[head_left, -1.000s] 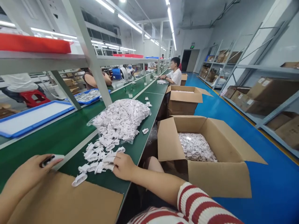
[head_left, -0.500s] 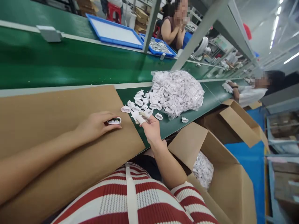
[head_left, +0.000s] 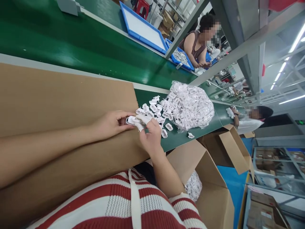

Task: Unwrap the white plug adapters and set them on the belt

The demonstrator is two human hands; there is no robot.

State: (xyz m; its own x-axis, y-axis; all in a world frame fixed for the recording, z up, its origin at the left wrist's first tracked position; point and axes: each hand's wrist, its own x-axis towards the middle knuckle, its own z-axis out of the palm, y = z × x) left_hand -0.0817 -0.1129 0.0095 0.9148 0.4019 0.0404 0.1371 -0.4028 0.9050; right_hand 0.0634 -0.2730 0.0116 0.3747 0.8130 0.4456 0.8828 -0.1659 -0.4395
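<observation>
My left hand (head_left: 111,123) and my right hand (head_left: 150,135) meet over the edge of a brown cardboard sheet (head_left: 59,98). Both pinch a small white plastic part (head_left: 132,121) between their fingertips. My right hand's fingertips wear white finger cots. Just beyond lie several loose white plastic parts (head_left: 154,111) on the green belt, and behind them a clear bag (head_left: 190,106) heaped full of the same parts.
An open cardboard box (head_left: 214,197) with white parts inside stands below the table at right. A blue tray (head_left: 143,28) lies on the far green belt (head_left: 71,35). A person sits opposite, another farther along my side. Shelving with boxes stands at right.
My head turned left and down. My right hand picked a white part from the pile and brought it to my left hand, which now grips it too.
</observation>
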